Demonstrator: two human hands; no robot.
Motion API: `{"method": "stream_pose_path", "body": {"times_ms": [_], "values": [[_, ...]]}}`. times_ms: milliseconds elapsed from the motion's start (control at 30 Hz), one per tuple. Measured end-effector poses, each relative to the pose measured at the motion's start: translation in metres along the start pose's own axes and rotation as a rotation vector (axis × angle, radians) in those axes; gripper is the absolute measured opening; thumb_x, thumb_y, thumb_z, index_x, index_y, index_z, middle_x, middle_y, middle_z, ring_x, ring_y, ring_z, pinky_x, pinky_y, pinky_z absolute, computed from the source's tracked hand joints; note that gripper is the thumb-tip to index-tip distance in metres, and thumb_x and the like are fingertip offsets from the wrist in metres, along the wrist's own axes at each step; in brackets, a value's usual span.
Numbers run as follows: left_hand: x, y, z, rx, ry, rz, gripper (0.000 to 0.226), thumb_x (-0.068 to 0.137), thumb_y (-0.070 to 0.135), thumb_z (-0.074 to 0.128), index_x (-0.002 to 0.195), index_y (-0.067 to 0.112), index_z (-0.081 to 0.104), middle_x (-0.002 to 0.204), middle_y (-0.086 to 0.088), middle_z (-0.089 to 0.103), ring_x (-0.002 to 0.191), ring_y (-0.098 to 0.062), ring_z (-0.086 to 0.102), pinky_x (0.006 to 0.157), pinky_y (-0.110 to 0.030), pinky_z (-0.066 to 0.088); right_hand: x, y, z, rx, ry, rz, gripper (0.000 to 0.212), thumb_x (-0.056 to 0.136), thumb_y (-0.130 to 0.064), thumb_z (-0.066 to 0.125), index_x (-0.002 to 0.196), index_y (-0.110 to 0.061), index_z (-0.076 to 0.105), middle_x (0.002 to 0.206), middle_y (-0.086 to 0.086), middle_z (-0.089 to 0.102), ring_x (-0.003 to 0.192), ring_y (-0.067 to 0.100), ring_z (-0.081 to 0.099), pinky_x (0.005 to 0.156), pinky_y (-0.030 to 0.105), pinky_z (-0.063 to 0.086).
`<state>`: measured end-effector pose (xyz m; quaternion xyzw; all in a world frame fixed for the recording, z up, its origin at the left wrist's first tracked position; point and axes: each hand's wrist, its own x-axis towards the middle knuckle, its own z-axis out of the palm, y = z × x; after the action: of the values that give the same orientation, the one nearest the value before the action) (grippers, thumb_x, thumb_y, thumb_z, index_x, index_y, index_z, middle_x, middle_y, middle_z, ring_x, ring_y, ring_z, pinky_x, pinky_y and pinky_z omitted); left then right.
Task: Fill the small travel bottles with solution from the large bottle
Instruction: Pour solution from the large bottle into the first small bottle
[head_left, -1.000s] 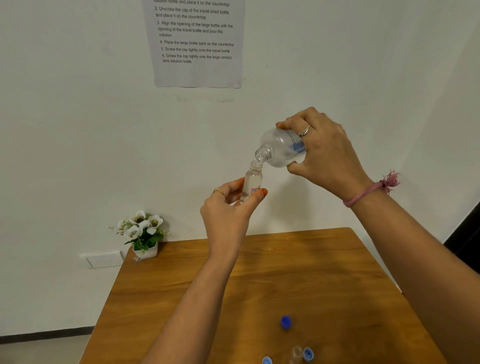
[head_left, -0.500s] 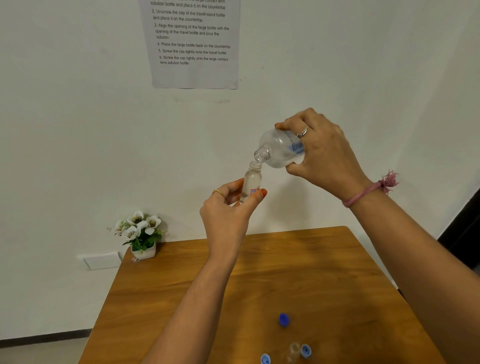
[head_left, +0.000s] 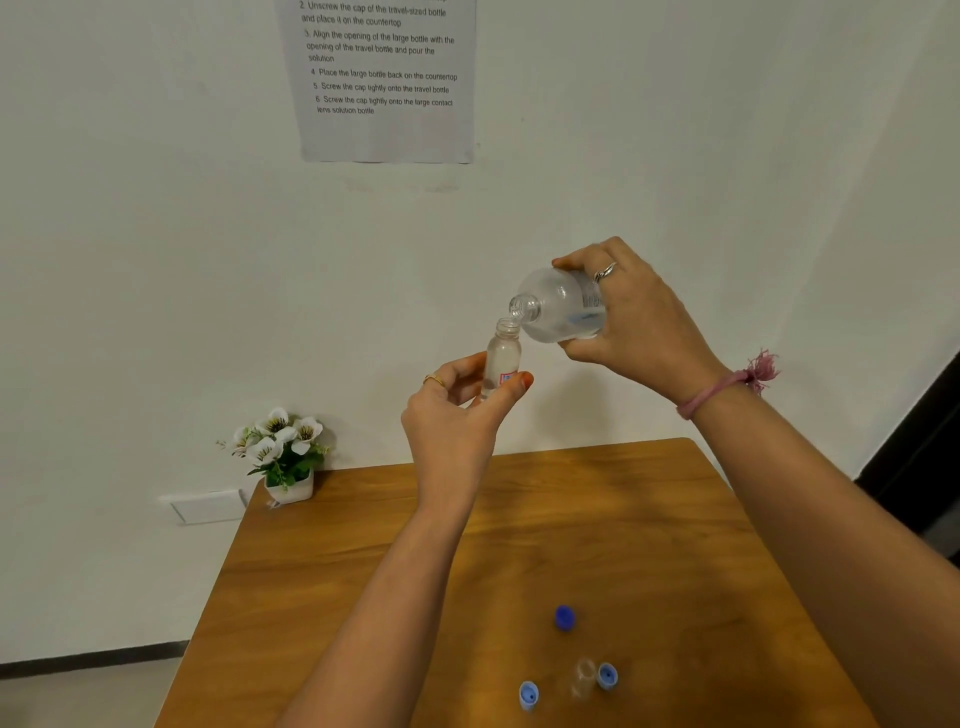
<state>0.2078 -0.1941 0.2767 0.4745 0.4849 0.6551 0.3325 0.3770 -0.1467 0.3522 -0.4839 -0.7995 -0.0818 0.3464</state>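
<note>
My left hand (head_left: 460, 415) pinches a small clear travel bottle (head_left: 503, 356) upright between thumb and fingers, well above the table. My right hand (head_left: 631, 317) grips the large clear bottle (head_left: 558, 306) round its body and holds it tipped on its side. The large bottle's open neck sits just above and to the right of the small bottle's open mouth. Liquid lies in the large bottle's lower side. A second small clear bottle (head_left: 584, 675) stands uncapped on the wooden table (head_left: 649, 545) near the front.
A dark blue cap (head_left: 564, 617) and two light blue caps (head_left: 529, 695) (head_left: 607, 675) lie on the table near the second bottle. A small white pot of flowers (head_left: 283, 457) stands at the back left corner. An instruction sheet (head_left: 387, 83) hangs on the wall.
Both hands and bottles have kept almost the same pose; the large bottle's neck has lifted slightly relative to the small bottle's mouth. The view has tilted down a little.
</note>
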Motion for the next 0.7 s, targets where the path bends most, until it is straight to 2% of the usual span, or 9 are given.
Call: {"method": "stream_pose_path", "body": {"times_ms": [67, 167, 233, 300, 400, 500, 600, 700], "values": [[-0.002, -0.006, -0.001, -0.004, -0.002, -0.014, 0.039, 0.064, 0.031, 0.086, 0.098, 0.024, 0.068, 0.088, 0.008, 0.074, 0.084, -0.002, 0.069, 0.073, -0.019, 0.055, -0.006, 0.005, 0.010, 0.100, -0.026, 0.068, 0.066, 0.061, -0.018, 0.081, 0.120, -0.021, 0.051, 0.115, -0.001, 0.050, 0.101, 0.019, 0.054, 0.077, 0.030, 0.051], [-0.006, -0.020, -0.005, -0.006, -0.024, -0.056, 0.041, 0.064, 0.031, 0.086, 0.099, 0.025, 0.067, 0.092, 0.007, 0.074, 0.086, -0.003, 0.069, 0.077, -0.024, 0.055, -0.016, 0.014, 0.029, 0.280, -0.040, 0.188, 0.067, 0.058, -0.022, 0.084, 0.118, -0.021, 0.052, 0.113, -0.002, 0.053, 0.099, 0.014, 0.054, 0.076, 0.012, 0.042], [-0.011, -0.032, -0.006, 0.015, -0.033, -0.088, 0.043, 0.064, 0.032, 0.086, 0.101, 0.023, 0.066, 0.095, 0.006, 0.074, 0.088, -0.004, 0.069, 0.081, -0.028, 0.056, -0.025, 0.021, 0.042, 0.355, -0.048, 0.257, 0.068, 0.057, -0.023, 0.086, 0.116, -0.020, 0.053, 0.112, -0.002, 0.055, 0.098, 0.011, 0.054, 0.069, 0.005, 0.040], [-0.017, -0.045, -0.008, 0.043, -0.039, -0.114, 0.046, 0.064, 0.032, 0.086, 0.104, 0.020, 0.066, 0.097, 0.006, 0.073, 0.089, -0.005, 0.069, 0.084, -0.031, 0.056, -0.037, 0.029, 0.054, 0.423, -0.063, 0.330, 0.070, 0.056, -0.023, 0.086, 0.117, -0.020, 0.052, 0.112, -0.004, 0.057, 0.099, 0.010, 0.054, 0.065, 0.005, 0.043], [-0.027, -0.069, -0.014, 0.125, -0.040, -0.143, 0.047, 0.064, 0.035, 0.085, 0.104, 0.019, 0.067, 0.098, 0.007, 0.073, 0.093, -0.006, 0.067, 0.085, -0.031, 0.055, -0.059, 0.040, 0.073, 0.509, -0.113, 0.423, 0.075, 0.056, -0.025, 0.088, 0.120, -0.019, 0.049, 0.111, -0.009, 0.053, 0.098, 0.007, 0.052, 0.068, 0.006, 0.040], [-0.042, -0.094, -0.022, 0.223, -0.060, -0.164, 0.044, 0.064, 0.038, 0.084, 0.102, 0.023, 0.067, 0.099, 0.009, 0.071, 0.095, -0.003, 0.065, 0.080, -0.024, 0.055, -0.084, 0.048, 0.091, 0.593, -0.157, 0.489, 0.077, 0.056, -0.024, 0.088, 0.121, -0.017, 0.047, 0.112, -0.008, 0.053, 0.101, 0.010, 0.054, 0.071, 0.010, 0.045], [-0.064, -0.125, -0.032, 0.286, -0.088, -0.233, 0.044, 0.063, 0.036, 0.085, 0.101, 0.023, 0.067, 0.096, 0.008, 0.072, 0.089, -0.004, 0.066, 0.074, -0.021, 0.054, -0.109, 0.054, 0.109, 0.633, -0.197, 0.538, 0.076, 0.056, -0.025, 0.088, 0.120, -0.019, 0.047, 0.113, -0.008, 0.054, 0.102, 0.011, 0.056, 0.068, 0.011, 0.049], [-0.091, -0.160, -0.043, 0.355, -0.103, -0.320, 0.040, 0.062, 0.031, 0.086, 0.096, 0.023, 0.067, 0.090, 0.010, 0.070, 0.082, 0.001, 0.065, 0.069, -0.011, 0.051, -0.129, 0.059, 0.126, 0.691, -0.249, 0.604, 0.077, 0.055, -0.025, 0.089, 0.119, -0.022, 0.045, 0.112, -0.010, 0.055, 0.102, 0.009, 0.056, 0.068, 0.012, 0.049]]}}
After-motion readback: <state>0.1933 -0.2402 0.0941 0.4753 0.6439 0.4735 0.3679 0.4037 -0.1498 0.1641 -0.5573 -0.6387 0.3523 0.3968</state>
